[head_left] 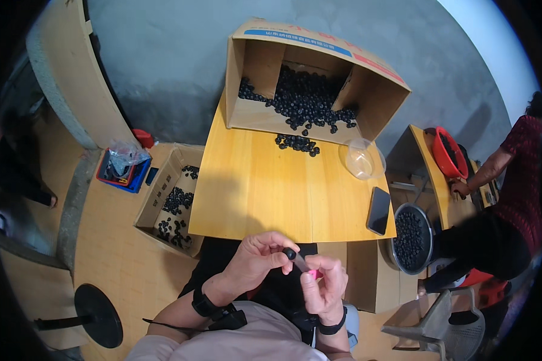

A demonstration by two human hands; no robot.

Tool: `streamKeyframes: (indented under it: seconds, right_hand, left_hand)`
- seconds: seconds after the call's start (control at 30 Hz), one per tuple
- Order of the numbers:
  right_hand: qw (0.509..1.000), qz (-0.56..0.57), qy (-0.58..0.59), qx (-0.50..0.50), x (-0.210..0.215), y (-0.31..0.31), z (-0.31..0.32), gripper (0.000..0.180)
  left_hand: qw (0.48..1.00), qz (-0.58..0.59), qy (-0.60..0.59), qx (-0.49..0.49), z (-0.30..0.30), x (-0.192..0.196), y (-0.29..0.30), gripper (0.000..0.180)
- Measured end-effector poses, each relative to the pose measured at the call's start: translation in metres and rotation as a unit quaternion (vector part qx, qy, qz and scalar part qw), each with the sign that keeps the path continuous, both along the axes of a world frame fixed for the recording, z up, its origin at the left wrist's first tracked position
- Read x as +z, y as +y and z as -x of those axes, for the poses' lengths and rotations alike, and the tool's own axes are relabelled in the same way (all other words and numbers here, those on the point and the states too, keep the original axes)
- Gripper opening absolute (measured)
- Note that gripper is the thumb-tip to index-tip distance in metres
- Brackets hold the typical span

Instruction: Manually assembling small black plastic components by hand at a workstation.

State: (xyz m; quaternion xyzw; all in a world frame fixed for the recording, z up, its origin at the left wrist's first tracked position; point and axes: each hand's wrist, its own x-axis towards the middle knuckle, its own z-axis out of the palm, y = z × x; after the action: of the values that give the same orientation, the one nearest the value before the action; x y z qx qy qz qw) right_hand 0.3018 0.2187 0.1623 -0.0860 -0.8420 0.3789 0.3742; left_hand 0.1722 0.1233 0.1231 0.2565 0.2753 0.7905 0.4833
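Note:
Just past the near edge of the table, my left hand (256, 262) pinches a small round black part (289, 253) between thumb and fingertips. My right hand (326, 286) is closed on a small pink-handled blade (302, 263), whose flat grey strip points at the black part and seems to touch it. More black parts fill the cardboard box (397, 99) lying on its side at the back of the table. A small pile of loose parts (297, 144) lies in front of its opening.
A clear plastic tub (362, 159) and a phone (378, 210) are on the table's (271, 192) right side. Below left stands an open carton (146, 210) of black parts; at right, a metal basin (429, 237) full of them. A person (521, 174) works at the right beside a red basin (439, 153).

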Motion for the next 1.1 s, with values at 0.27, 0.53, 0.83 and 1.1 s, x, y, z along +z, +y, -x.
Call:
streamKeyframes:
  seconds: [0.27,0.53,0.83,1.1]
  right_hand:
    - [0.999,-0.04,0.021,0.022,0.004,-0.007,0.009,0.017]
    - [0.999,-0.043,0.005,0.023,0.003,-0.005,0.009,0.014]
    - [0.998,0.055,-0.001,0.019,-0.002,-0.006,0.005,0.015]
    - [0.997,0.041,0.031,0.058,-0.008,-0.001,0.008,0.014]
  left_hand:
    - [0.997,0.02,0.072,0.022,0.002,0.009,-0.006,0.015]
    - [0.98,0.021,0.182,0.08,0.001,0.008,-0.009,0.01]
    - [0.971,0.034,0.219,0.092,-0.001,0.008,-0.01,0.005]
    - [0.977,0.032,0.193,0.08,-0.003,0.008,-0.009,0.006]
